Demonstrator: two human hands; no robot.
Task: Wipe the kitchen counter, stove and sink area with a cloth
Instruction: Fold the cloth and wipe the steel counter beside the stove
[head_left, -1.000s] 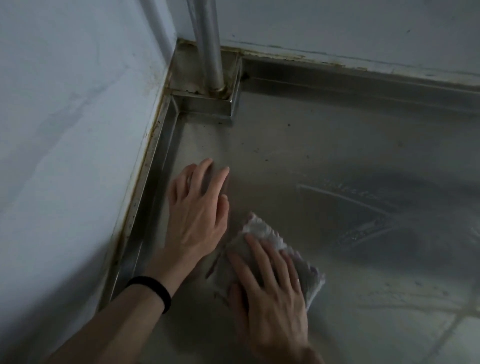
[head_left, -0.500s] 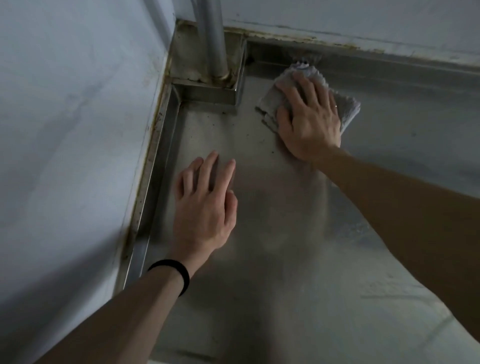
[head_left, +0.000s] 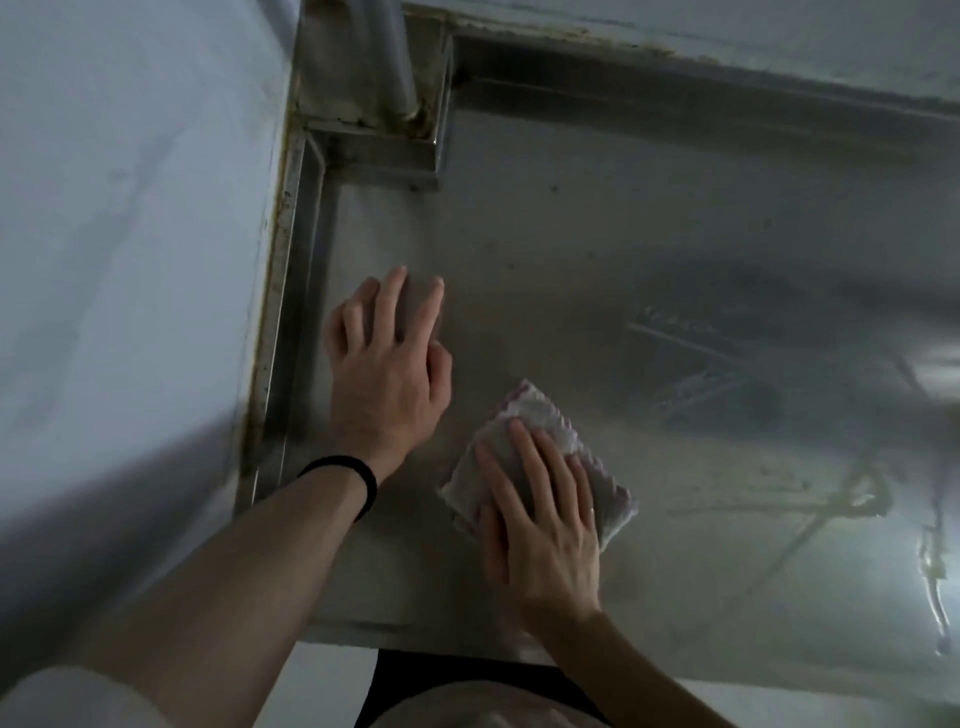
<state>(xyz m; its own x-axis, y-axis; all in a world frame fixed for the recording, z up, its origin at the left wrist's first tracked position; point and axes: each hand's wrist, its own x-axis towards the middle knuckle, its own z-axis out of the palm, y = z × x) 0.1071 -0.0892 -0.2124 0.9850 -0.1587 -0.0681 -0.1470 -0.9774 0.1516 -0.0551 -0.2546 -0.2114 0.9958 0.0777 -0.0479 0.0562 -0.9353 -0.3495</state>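
Your right hand lies flat on the folded cloth, fingers straight and a little apart, pressing it onto the steel counter rather than pinching it. The cloth sits close to the near edge, at about 5 o'clock from your left hand. That left hand rests palm down on bare steel, fingers spread, holding nothing, with the black wristband just behind it.

For progress, I judge you're mid-wipe on this corner. The raised rim along the wall at 9 o'clock looks grimy, and so does the boxed base around the pipe at 11 o'clock. No stove or sink shows here, so those are likely left to do.

Against half a second back, the cloth has come down from the back edge beside the pipe box to the near side. Your left hand has barely shifted.
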